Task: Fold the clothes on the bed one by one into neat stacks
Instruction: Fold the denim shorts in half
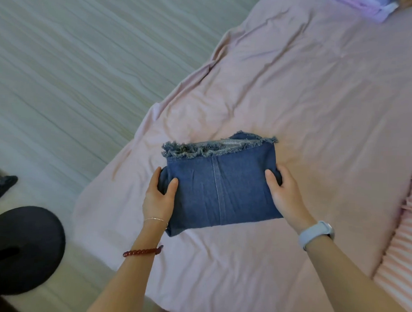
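A folded blue denim garment with frayed hems lies on the pink bed sheet, near the bed's front. My left hand grips its left edge, thumb on top and fingers wrapped underneath. My right hand grips its right edge the same way. The frayed edge points away from me. A light purple garment shows at the far top right of the bed, mostly cut off by the frame.
A pink-and-white striped cloth lies along the bed's right side. The grey wood-grain floor fills the left. A round black object sits on the floor at lower left, with a dark item above it.
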`<state>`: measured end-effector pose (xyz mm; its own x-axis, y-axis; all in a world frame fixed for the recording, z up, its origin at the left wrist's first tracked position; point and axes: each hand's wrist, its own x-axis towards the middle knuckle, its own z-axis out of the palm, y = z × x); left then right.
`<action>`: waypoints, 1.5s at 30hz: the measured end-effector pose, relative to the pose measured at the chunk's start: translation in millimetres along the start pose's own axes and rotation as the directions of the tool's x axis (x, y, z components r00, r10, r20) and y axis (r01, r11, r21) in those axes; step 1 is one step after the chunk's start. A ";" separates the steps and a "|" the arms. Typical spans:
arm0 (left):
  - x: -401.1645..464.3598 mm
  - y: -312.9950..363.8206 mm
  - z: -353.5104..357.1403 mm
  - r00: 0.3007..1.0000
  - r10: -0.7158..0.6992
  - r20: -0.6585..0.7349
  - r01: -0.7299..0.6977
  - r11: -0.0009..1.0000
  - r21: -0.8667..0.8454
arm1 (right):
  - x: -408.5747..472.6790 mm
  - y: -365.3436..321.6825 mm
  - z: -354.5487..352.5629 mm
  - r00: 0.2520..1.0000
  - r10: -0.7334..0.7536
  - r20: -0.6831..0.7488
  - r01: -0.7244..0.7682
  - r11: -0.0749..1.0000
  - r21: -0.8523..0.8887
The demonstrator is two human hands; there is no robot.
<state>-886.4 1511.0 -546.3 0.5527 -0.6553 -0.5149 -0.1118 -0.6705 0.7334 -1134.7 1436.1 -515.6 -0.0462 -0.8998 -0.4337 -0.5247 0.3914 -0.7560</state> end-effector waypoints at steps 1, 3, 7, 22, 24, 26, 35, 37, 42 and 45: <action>-8.0 2.0 -8.9 1.000 0.007 0.000 -0.007 1.000 0.015 | -10.0 -2.5 0.5 0.999 -0.003 -0.036 0.003 1.000 -0.005; -27.6 5.1 -30.4 1.000 0.012 -0.024 -0.011 0.999 0.052 | -33.9 -12.0 5.4 0.995 -0.009 -0.100 0.007 1.000 -0.024; -66.2 12.8 -81.3 0.994 0.020 -0.110 -0.011 0.997 0.077 | -84.0 -42.2 22.1 0.985 -0.039 -0.167 0.032 0.999 -0.044; -10.5 68.7 -291.7 0.971 0.216 -0.106 -0.218 0.976 -0.003 | -153.1 -187.2 157.5 0.960 -0.054 -0.275 0.076 0.995 0.070; 4.6 79.8 -329.0 0.960 0.251 -0.125 -0.250 0.968 0.026 | -153.6 -216.8 185.3 0.964 -0.065 -0.258 0.092 0.991 0.095; 19.4 89.1 -367.8 0.947 0.265 -0.180 -0.261 0.964 0.046 | -151.0 -250.8 211.9 0.971 -0.101 -0.216 0.130 0.984 0.122; 94.9 123.9 -467.6 0.891 0.209 -0.402 -0.245 0.969 -0.040 | -95.5 -382.4 289.2 0.950 -0.299 -0.088 0.308 0.944 0.120; 122.0 139.2 -474.5 0.884 0.208 -0.418 -0.252 0.966 -0.052 | -75.5 -403.8 298.0 0.947 -0.308 -0.095 0.318 0.941 0.116; 206.6 202.6 -471.9 0.902 0.252 -0.351 -0.289 0.956 -0.056 | -6.4 -455.4 303.2 0.952 -0.256 -0.166 0.278 0.952 0.129; 264.4 259.5 -454.8 0.922 0.281 -0.266 -0.305 0.951 -0.052 | 45.5 -486.0 290.6 0.940 -0.231 -0.251 0.261 0.960 0.097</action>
<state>-393.7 1321.9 -290.2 0.6977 -0.7004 -0.1508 -0.2321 -0.4201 0.8773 -634.8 1261.0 -310.4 -0.1354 -0.9846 -0.1106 -0.4338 0.1593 -0.8868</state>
